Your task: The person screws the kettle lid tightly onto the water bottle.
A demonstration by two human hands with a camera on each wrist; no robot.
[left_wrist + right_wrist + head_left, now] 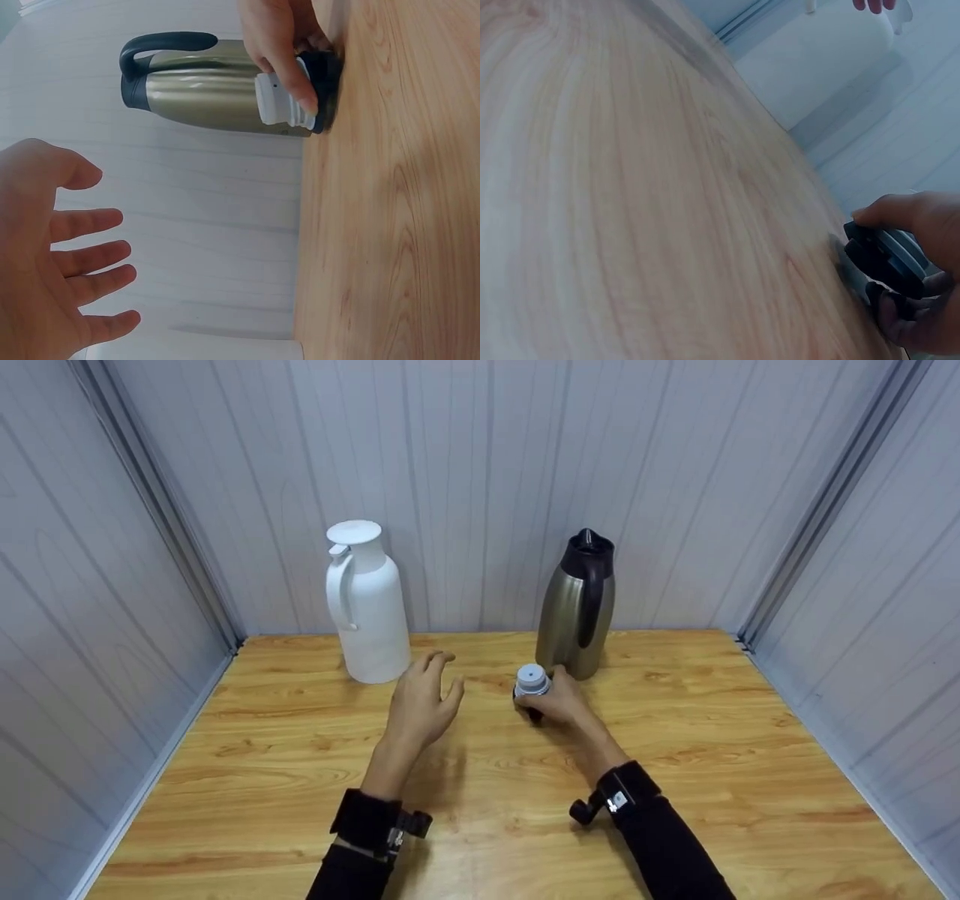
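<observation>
On a wooden table [675,780] boxed in by pale grey panelled walls [487,472], two jugs stand at the back edge. At the left is a white jug [367,604] with a flat lid and a loop handle facing left. At the right is a brushed steel jug [576,607] with a black handle and a black collar at its open mouth.

Just in front of the steel jug, near the middle of the table, stands the stopper [532,690]: a small round plug with a black base resting on the wood and a pale grey-white ribbed top with a rounded cap. The right hand [564,703] grips it from the side, thumb and fingers curled round the black base. The left hand [421,705] hovers above the table between the white jug and the stopper, fingers spread and relaxed, holding nothing.

Both wrists wear black straps over black sleeves. No brand, label or writing can be read on any of these things.
</observation>
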